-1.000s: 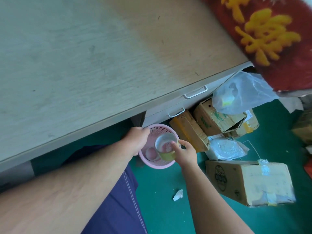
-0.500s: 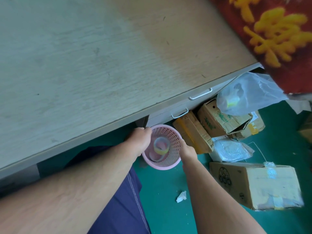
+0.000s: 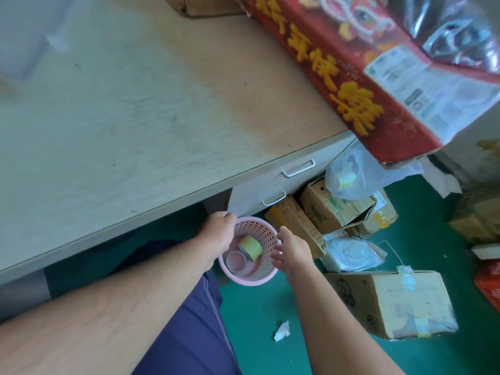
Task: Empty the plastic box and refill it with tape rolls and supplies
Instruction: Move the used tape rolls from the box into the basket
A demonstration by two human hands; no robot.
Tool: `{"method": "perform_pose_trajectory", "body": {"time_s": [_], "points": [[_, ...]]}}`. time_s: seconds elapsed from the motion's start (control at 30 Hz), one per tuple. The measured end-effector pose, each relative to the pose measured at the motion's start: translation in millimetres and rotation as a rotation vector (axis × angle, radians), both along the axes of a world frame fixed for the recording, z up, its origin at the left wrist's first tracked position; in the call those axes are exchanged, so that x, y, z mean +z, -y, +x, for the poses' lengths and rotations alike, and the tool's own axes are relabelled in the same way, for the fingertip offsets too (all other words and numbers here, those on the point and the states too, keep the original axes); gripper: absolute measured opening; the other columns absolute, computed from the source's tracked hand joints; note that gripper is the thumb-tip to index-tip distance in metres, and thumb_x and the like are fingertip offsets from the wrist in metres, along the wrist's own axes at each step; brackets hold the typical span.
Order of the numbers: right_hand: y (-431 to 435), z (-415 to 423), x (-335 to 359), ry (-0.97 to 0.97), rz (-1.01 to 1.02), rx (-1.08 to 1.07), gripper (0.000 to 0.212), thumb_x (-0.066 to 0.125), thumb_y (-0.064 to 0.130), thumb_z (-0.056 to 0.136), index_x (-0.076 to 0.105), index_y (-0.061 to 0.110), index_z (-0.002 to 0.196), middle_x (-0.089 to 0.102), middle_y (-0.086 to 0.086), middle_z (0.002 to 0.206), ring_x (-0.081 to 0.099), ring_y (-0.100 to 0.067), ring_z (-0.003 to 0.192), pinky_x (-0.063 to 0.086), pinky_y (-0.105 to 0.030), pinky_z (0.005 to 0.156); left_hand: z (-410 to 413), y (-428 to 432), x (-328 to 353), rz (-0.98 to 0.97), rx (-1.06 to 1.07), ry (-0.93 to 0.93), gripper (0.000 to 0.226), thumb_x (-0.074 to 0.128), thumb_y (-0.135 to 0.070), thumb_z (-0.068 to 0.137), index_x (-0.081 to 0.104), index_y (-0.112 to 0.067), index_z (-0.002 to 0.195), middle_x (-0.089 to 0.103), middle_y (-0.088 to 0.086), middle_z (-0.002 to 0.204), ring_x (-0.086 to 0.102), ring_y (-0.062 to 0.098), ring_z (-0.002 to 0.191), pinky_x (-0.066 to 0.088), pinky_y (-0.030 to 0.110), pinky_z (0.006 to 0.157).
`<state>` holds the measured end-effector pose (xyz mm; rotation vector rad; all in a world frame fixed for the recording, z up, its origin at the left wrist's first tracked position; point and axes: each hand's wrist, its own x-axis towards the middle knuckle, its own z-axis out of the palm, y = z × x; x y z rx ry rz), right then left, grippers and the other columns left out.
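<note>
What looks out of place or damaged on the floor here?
A crumpled paper scrap lies loose on the green floor near the pink basket. Further back, a cardboard box has torn, gaping flaps.

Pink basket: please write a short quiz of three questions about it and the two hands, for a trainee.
1. True or false: the yellow roll lies on the desk.
2. What does the left hand hold? A, a drawer handle. B, the rim of the basket. C, a scrap of paper.
3. Short answer: what does the right hand hold?

Key
1. False: it lies inside the basket.
2. B.
3. Nothing: it is open, beside the basket.
</note>
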<state>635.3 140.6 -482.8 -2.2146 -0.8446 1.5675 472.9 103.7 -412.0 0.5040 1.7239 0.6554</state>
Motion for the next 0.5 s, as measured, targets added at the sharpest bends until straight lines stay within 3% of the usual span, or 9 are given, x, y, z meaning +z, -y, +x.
{"method": "perform_pose_trajectory", "body": {"time_s": [0.1, 0.2, 0.33, 0.5], "points": [[4.4, -9.3, 33.3, -0.131, 0.099, -0.044, 0.033, 0.053, 0.039, 0.093, 0.065, 0.008, 0.098, 0.061, -0.011, 0.087, 0.058, -0.025, 0.07, 0.051, -0.035, 0.061, 1.1, 10.6, 23.2, 0.082, 0.012, 0.021, 0.021, 0.043, -0.035, 0.072, 0.054, -0.017, 0.072, 0.06, 0.019, 0.093, 0.067, 0.035, 0.09, 0.053, 0.047, 0.084], [13.0, -19.0, 70.6, -0.22, 0.2, -0.058, 0.029, 0.054, 0.034, 0.096, 0.064, 0.007, 0.094, 0.062, -0.012, 0.086, 0.057, -0.024, 0.069, 0.045, -0.031, 0.059, -2.9, 32.4, 54.5, 0.149, 0.005, 0.04, 0.019, 0.044, -0.024, 0.096, 0.055, -0.022, 0.08, 0.062, 0.017, 0.1, 0.063, 0.03, 0.087, 0.05, 0.035, 0.075], [36.9, -34.1, 123.4, -0.327, 0.342, -0.071, 0.03, 0.053, 0.033, 0.098, 0.066, 0.007, 0.101, 0.066, -0.01, 0.072, 0.058, -0.022, 0.054, 0.048, -0.032, 0.057, -14.8, 70.8, 92.8, 0.253, 0.032, 0.075, 0.024, 0.043, -0.021, 0.101, 0.063, -0.01, 0.109, 0.069, 0.013, 0.1, 0.05, 0.014, 0.06, 0.036, 0.022, 0.052], [76.5, -67.5, 209.0, -0.481, 0.532, -0.002, 0.03, 0.05, 0.029, 0.102, 0.063, 0.006, 0.089, 0.056, -0.006, 0.057, 0.048, -0.019, 0.044, 0.037, -0.028, 0.047, -40.5, 115.9, 156.2, 0.443, 0.167, 0.152, 0.026, 0.047, -0.02, 0.098, 0.07, -0.009, 0.099, 0.066, 0.006, 0.078, 0.043, 0.011, 0.05, 0.028, 0.021, 0.043]]}}
